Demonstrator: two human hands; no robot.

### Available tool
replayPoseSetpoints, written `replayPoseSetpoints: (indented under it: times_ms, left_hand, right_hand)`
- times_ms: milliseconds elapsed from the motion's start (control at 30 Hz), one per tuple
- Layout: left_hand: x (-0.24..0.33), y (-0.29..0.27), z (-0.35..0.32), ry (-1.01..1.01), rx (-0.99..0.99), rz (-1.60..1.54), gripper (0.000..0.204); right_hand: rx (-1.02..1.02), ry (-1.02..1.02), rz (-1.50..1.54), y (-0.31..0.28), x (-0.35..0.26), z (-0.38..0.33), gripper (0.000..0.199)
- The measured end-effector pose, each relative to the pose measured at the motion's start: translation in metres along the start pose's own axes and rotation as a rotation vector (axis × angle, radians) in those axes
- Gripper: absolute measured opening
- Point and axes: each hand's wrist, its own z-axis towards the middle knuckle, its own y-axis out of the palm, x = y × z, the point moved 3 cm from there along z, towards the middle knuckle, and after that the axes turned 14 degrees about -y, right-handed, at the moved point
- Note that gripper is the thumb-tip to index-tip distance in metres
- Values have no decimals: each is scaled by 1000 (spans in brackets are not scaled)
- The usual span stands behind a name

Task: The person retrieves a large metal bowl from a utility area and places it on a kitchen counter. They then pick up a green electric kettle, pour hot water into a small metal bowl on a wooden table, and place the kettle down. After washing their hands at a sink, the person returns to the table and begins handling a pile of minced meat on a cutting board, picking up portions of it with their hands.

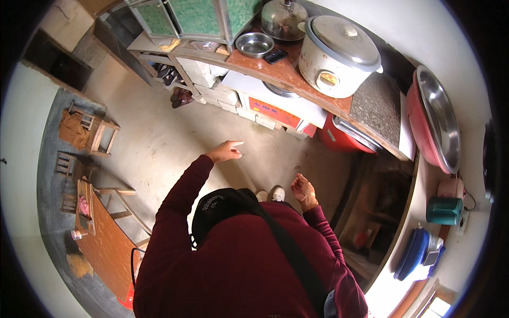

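Holding left hand (227, 152) and right hand (304, 192) over concrete floor (143, 114)

From my remote station I see the left hand reaching forward, fingers partly spread, index pointing rightward, nothing in it. The right hand is curled; I cannot tell whether its fingers pinch anything.

Key relation: the red tub (332, 135) sits below the table (244, 62), ahead and right of the right hand's fingers, apart from them; the right hand is nearer. Tub partly hidden, so no long axis logged. The white box (268, 108) with red front lies ahead and right of the left hand, long axis slanting down rightward.

Counts: two hands, one tub, one box. On the table: one rice cooker (336, 58), one steel bowl (255, 45), one lidded pan (284, 22). Far right: one steel basin (440, 119) against one pink basin (419, 130).
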Motion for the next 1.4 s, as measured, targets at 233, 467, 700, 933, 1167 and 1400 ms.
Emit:
replayPoseSetpoints:
  times_ms: [233,467,700,933,1167,1400]
  left_hand:
    - [4,-9,17,-36,37,-77,58]
    - [-2,5,27,-33,9,-69,59]
    - [-14,4,18,-74,90,13,62]
    - [-47,13,20,-42,116,-117,64]
    - [-77,23,33,41,43,76,61]
    - [-73,42,6,-245,-70,-85,58]
  right_hand:
    - [-7,10,-36,13,-21,18,8]
    - [-6,10,-81,17,-30,24,9]
    - [-42,39,-102,21,-25,17,9]
    - [-19,49,-108,16,-21,4,7]
    - [-60,-5,-30,-5,-15,2,7]
    - [123,-84,-117,-6,-16,-24,6]
